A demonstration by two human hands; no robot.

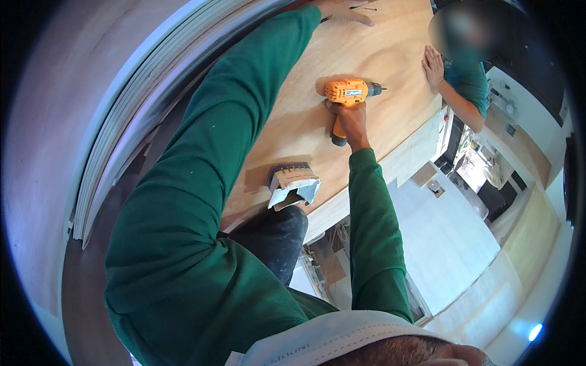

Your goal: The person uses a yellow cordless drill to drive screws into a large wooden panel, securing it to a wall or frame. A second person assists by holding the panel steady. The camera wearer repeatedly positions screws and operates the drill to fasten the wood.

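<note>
My right grip (355, 124) is clasping 1 orange-and-black, pistol-shaped plastic drill (345, 91) over tan plywood (311, 137)! Left grip (345, 11) farther forward, closure I can't tell; torn cardboard box (292, 180) back-left of the right grip.

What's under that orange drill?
Under the orange-and-black power drill is a flat, light-brown wooden panel. The drill and the right hand hide the part directly beneath.

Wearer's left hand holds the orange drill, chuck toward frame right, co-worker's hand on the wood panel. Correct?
Wrong hand: the right hand holds the orange drill, as the head view shows. The rest stands: chuck toward frame right, co-worker's hand on the wood panel.
</note>
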